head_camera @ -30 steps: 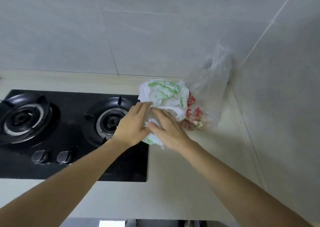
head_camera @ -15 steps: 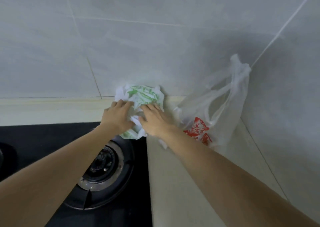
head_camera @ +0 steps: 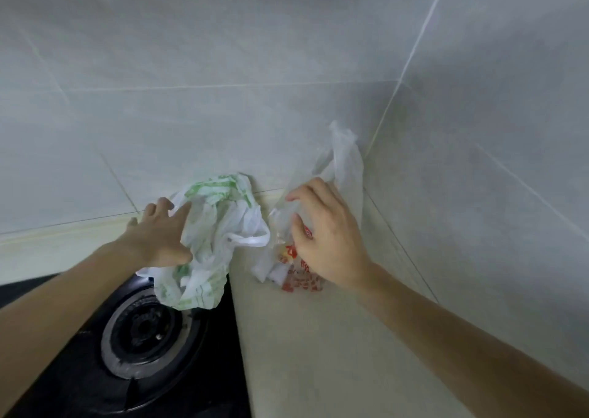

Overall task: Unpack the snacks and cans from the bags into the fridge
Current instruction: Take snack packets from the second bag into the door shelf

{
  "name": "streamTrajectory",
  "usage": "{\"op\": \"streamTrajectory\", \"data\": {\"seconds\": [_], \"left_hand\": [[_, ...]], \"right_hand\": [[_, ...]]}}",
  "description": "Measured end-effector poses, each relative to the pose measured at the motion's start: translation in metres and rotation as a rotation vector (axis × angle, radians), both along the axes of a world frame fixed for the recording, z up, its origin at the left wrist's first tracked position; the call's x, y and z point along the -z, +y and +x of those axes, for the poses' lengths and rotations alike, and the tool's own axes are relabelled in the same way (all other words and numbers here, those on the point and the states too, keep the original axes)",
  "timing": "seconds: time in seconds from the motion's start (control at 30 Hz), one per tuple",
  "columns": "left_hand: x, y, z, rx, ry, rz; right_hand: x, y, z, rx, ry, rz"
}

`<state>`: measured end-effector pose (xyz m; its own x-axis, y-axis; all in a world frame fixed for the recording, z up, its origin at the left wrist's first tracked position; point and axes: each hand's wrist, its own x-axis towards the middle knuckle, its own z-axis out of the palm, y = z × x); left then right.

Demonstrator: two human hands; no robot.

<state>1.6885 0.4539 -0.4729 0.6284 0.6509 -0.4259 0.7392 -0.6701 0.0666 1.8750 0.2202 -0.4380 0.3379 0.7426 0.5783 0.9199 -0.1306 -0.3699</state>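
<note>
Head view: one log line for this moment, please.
left hand on green-print bag | right hand on red-print bag | bags apart on counter

Both my arms reach forward; my left hand (head_camera: pixel 159 236) lies flat with fingers spread, my right hand (head_camera: pixel 325 236) hangs loosely curled.

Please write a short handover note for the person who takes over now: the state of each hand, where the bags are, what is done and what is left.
Left hand: open, resting on the green-printed bag, which lies crumpled over the stove edge.
Right hand: fingers loosely spread over the red-printed bag by the wall corner; no clear grip.
Done: cannot tell; no snacks, cans or fridge in view.
Left: check both bags for contents.
</note>
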Motion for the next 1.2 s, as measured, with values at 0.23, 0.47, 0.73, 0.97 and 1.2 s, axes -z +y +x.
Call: {"op": "streamTrajectory", "data": {"seconds": [0.23,0.47,0.73,0.97,1.2], "left_hand": [[-0.057,-0.062,0.106,0.070,-0.692,-0.170],[-0.051,-0.117,0.192,0.116,-0.771,-0.433],[-0.066,-0.160,0.156,-0.104,-1.175,-0.547],[-0.118,-0.219,0.101,-0.242,-1.286,-0.606],[-0.141,-0.274,0.033,-0.361,-1.224,-0.550]], "right_hand": [[-0.035,0.002,0.086,0.404,0.375,-0.073],[-0.015,0.004,0.107,0.371,0.630,-0.198],[-0.013,-0.079,0.107,0.347,0.541,0.002],[-0.027,-0.146,0.079,0.255,0.565,0.037],[-0.039,-0.221,0.046,0.250,0.620,0.062]]}}
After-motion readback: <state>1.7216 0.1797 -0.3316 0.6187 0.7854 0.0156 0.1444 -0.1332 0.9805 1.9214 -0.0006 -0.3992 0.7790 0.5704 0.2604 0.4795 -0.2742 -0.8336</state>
